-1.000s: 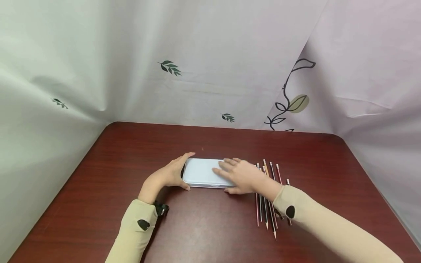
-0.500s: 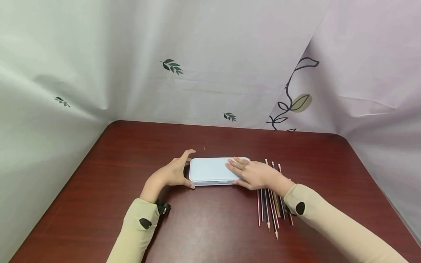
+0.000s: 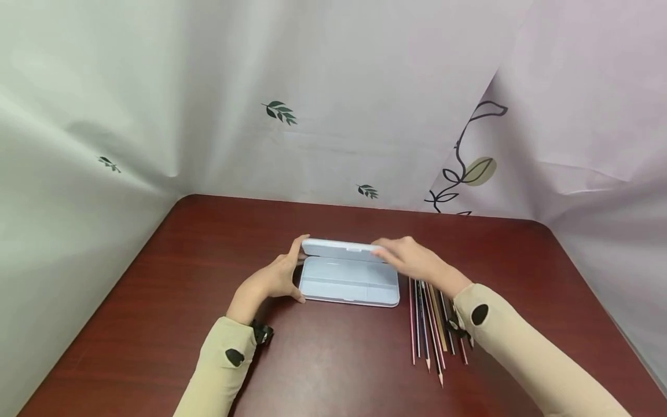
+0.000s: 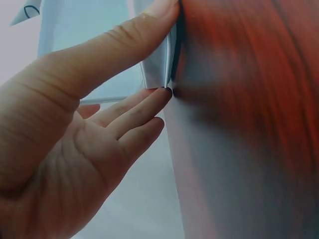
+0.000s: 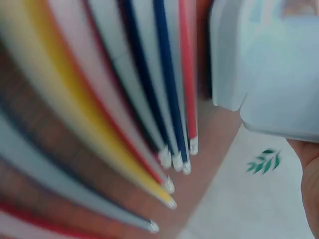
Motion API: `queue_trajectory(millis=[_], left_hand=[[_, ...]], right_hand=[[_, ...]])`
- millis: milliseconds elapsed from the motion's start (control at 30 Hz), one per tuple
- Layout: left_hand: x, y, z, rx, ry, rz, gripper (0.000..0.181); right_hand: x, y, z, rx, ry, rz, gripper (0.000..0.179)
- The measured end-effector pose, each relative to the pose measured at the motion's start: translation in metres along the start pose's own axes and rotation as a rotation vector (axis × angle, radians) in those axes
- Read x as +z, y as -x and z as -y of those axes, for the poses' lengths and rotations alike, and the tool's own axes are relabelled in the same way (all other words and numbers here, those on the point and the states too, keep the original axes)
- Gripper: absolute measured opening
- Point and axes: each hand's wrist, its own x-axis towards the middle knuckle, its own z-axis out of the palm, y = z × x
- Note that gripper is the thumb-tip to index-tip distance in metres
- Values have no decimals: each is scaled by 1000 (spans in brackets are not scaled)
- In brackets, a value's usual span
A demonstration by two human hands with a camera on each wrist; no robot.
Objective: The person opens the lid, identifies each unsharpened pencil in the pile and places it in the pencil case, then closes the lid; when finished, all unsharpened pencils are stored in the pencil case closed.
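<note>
A pale blue-white pencil case (image 3: pixel 344 272) lies on the table with its lid (image 3: pixel 333 249) raised toward the back. Inside its bare tray, a ridge and a short divider show. My left hand (image 3: pixel 273 279) holds the case's left end, thumb at the front corner and fingers toward the back; the left wrist view shows the fingertips against its edge. At the lid's right end, my right hand (image 3: pixel 417 259) holds the edge, partly blurred, with some fingers behind it. Several pencils (image 5: pixel 124 74) with white-tipped ends lie just right of the case, partly under my right forearm.
The dark red wooden table (image 3: pixel 323 359) has rounded far corners. White cloth (image 3: pixel 333 156) with printed leaves hangs along the back and both sides. Two pencil points (image 3: pixel 440 379) face the table's near side.
The case was closed with my right hand flat on its lid, and shifted slightly right. Now the lid has swung up and back, showing the tray. My left hand stays at the left end.
</note>
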Motion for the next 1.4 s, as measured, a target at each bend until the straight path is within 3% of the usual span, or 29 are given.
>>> queue_trajectory(millis=[100, 267, 400, 533, 667, 900, 1033, 1167, 1300, 1400], left_hand=[[5, -1, 1, 35, 39, -12, 136], [12, -2, 0, 52, 65, -18, 139], [14, -2, -2, 91, 38, -8, 116], [13, -1, 0, 138, -6, 26, 92], [9, 1, 3, 141, 8, 49, 88], [1, 2, 9, 106, 46, 30, 78], [0, 1, 10, 104, 25, 18, 79], [-1, 0, 8, 90, 10, 13, 81], [-2, -1, 6, 76, -20, 8, 83], [-2, -1, 5, 66, -35, 8, 84]], right_hand=[[3, -6, -12, 119, -175, -131, 33], [7, -18, -25, 266, -285, -234, 30], [7, -27, -33, 367, -321, -226, 30], [2, -26, -38, 428, -347, -169, 45], [-9, -11, -37, 444, -367, -181, 58], [-14, 28, -38, 421, -395, -279, 48], [-8, 50, -30, 435, -404, -236, 45], [-6, 68, -16, 535, -338, -161, 40], [-3, 75, -3, 627, -290, -109, 33], [0, 75, 3, 636, -279, -88, 28]])
